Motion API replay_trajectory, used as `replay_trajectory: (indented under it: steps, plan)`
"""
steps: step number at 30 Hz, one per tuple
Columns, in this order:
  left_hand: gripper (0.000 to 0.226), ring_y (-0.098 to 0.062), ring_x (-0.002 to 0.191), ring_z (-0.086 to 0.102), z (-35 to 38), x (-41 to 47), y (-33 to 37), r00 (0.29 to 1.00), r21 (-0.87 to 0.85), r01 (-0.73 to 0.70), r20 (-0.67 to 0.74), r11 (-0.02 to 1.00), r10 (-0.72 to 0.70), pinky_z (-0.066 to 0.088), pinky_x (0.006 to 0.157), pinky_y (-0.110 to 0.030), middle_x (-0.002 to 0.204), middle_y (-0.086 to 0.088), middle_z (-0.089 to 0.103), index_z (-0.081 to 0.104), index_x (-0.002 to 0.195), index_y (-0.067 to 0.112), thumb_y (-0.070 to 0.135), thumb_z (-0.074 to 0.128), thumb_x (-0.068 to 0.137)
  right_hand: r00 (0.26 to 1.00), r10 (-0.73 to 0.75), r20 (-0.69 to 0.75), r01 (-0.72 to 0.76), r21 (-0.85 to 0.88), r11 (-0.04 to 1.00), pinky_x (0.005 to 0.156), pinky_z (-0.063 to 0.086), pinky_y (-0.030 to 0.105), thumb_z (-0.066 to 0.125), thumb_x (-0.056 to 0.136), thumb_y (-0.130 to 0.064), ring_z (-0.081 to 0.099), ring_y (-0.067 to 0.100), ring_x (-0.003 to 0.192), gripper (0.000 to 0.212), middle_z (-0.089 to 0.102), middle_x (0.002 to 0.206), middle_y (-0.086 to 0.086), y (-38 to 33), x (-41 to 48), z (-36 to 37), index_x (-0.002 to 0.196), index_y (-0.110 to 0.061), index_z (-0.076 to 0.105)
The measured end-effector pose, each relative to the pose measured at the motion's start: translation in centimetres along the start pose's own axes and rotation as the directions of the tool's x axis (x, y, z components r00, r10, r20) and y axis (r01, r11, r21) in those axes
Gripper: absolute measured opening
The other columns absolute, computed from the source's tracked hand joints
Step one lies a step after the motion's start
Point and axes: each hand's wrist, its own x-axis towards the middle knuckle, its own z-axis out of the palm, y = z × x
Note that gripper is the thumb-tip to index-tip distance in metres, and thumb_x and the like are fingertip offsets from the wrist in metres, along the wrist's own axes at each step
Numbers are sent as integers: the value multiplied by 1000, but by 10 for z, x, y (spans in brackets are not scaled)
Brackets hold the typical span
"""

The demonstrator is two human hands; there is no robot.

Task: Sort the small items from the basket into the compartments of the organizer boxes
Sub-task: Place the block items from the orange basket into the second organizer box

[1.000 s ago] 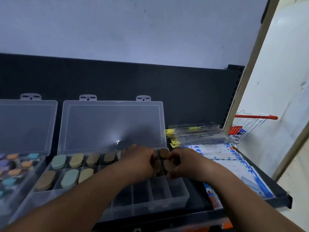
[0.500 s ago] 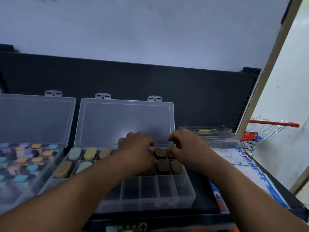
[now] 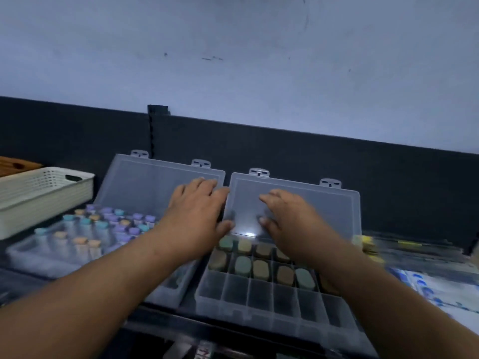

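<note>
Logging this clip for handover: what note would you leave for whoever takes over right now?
Left hand and right hand: both open, holding nothing, over the boxes.
Right organizer box: oval pieces sit in its two back rows; front rows empty.
Left organizer box: small pastel pieces inside.
White basket far left, contents hidden.
To do: check the basket, sort what remains.

The left organizer box [image 3: 31, 257] and right organizer box [image 3: 259, 307] are clear, smooth plastic with faintly frosted lids, the right one catching a small bright glint. The oval pieces [image 3: 243, 265] in it look matt, without shine, and the basket [image 3: 39, 200] is cream plastic, ribbed, perforated below its rim. Behind are a matt black panel [image 3: 285, 151], a dull painted wall [image 3: 233, 60] with scuffs, and some grained brown wood [image 3: 15, 164] at the far left.
</note>
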Motion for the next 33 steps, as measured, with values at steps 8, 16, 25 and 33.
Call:
replay_trajectory:
  steps: [8, 16, 25, 33]
  plan:
    - [68, -22, 139, 25, -58, -74, -172, 985, 100, 170, -58, 980, -164, 22, 111, -39, 149, -1, 32, 30, 144, 26, 59, 47, 87, 976, -215, -42, 216, 43, 975, 117, 21, 37, 49, 97, -36, 25, 24, 143, 59, 28, 156, 6, -175, 60, 29, 150, -16, 32]
    - [66, -20, 138, 27, -109, -160, -337, 949, 164, 313, -25, 935, -314, 25, 111, -40, 150, 2, 31, 28, 145, 29, 60, 43, 89, 947, -321, -20, 320, 145, 936, 116, 20, 32, 46, 99, -39, 25, 21, 141, 57, 28, 155, 1, -351, 104, 63, 150, -20, 30]
    - [66, -19, 139, 29, -129, -180, -459, 891, 139, 445, 24, 884, -453, 26, 114, -41, 152, 3, 31, 28, 145, 29, 60, 45, 89, 913, -404, 53, 387, 199, 900, 115, 23, 33, 44, 98, -41, 25, 19, 141, 58, 26, 156, -1, -464, 173, 87, 150, -20, 30]
    - [68, -19, 136, 34, -117, -168, -540, 838, 136, 536, 40, 833, -545, 32, 109, -38, 150, 2, 34, 25, 147, 26, 56, 48, 90, 872, -483, 86, 445, 274, 852, 110, 35, 38, 48, 96, -44, 37, 19, 135, 55, 33, 151, -2, -518, 264, 120, 146, -24, 35]
